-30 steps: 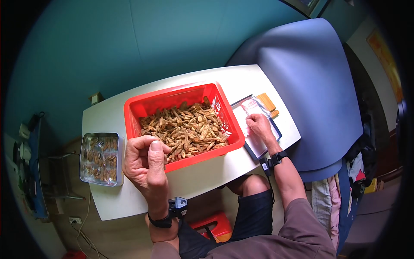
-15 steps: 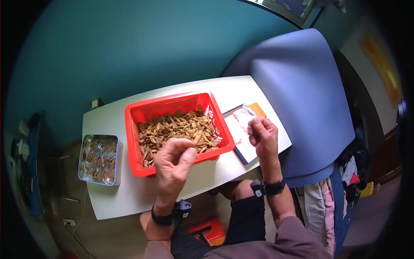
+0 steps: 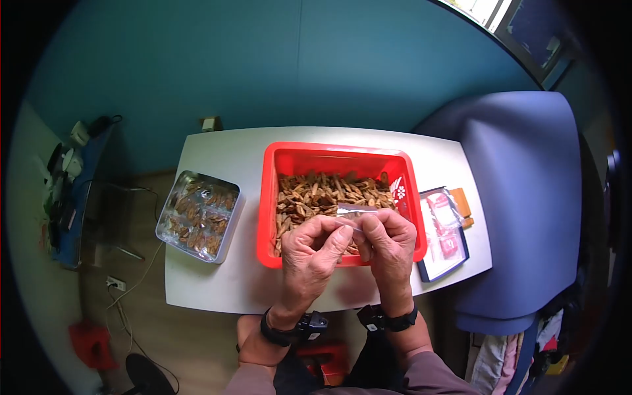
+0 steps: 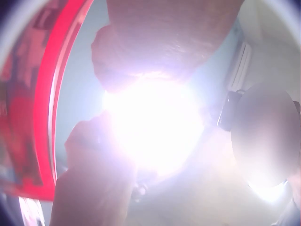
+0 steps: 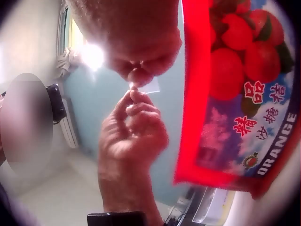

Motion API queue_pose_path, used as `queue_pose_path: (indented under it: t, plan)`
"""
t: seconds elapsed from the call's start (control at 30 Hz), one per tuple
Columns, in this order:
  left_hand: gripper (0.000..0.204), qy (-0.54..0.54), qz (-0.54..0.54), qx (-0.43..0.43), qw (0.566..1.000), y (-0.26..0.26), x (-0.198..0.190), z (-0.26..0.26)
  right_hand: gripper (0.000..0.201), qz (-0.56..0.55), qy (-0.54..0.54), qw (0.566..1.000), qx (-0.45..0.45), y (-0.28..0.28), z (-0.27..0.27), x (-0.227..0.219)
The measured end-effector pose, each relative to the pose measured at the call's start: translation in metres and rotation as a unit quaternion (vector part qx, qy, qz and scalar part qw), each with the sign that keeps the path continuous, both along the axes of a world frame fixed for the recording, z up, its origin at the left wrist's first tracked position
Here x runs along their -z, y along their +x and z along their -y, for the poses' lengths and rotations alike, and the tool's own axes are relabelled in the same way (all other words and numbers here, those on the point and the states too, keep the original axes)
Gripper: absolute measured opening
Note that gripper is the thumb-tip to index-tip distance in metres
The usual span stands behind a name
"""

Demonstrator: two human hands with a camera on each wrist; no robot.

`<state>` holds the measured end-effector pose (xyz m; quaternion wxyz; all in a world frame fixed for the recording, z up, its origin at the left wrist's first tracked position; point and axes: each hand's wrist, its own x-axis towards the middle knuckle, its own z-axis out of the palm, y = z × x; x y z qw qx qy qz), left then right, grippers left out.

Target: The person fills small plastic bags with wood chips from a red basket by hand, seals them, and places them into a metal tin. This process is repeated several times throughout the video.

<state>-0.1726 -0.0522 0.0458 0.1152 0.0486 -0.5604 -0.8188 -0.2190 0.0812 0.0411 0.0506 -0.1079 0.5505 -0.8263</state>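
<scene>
A small clear plastic bag (image 3: 355,212) is pinched between both hands over the near rim of a red basket (image 3: 266,217). My left hand (image 3: 308,258) grips its left edge with thumb and fingers; my right hand (image 3: 393,253) pinches the right side close by. Dried brown slices (image 3: 316,194) fill the basket behind the hands. In the right wrist view the left hand (image 5: 134,136) and right hand (image 5: 136,37) meet at the fingertips, a bit of clear film (image 5: 151,86) between them. Glare hides the fingertips in the left wrist view.
At the left of the white table (image 3: 197,289) stands a metal tin (image 3: 232,230) of filled clear bags. A shallow tray (image 3: 454,268) with red-and-white plastic bags lies at the right, beside wooden blocks (image 3: 463,205). A blue sheet (image 3: 526,217) rises past the table's right edge.
My right hand has left the tray at the right and come over to my left hand at the basket. The camera view has shifted, and both hands now hold the small bag.
</scene>
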Motion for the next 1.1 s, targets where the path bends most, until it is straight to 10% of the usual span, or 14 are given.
queue_pose_path:
  t: [0.1,0.2,0.33,0.67,1.1]
  plan:
    - [0.009,-0.021,-0.007,-0.034,0.999,-0.001,0.000,0.012,0.024,-0.073,0.214,0.974,-0.016,-0.009,-0.006,-0.002]
    - [0.009,-0.053,-0.023,-0.085,0.995,-0.005,0.002,0.017,0.016,-0.265,0.243,0.927,0.111,-0.014,-0.010,0.000]
    - [0.013,-0.079,0.015,-0.034,0.996,-0.003,0.001,0.021,0.026,-0.322,0.294,0.898,0.059,-0.006,-0.018,-0.017]
    - [0.023,-0.067,0.021,0.069,0.995,-0.009,0.008,0.019,0.025,-0.260,0.271,0.920,-0.114,-0.011,-0.018,-0.008]
    - [0.014,-0.102,0.065,0.168,0.978,-0.012,0.007,0.031,0.013,-0.193,0.277,0.933,-0.128,-0.011,-0.027,-0.003]
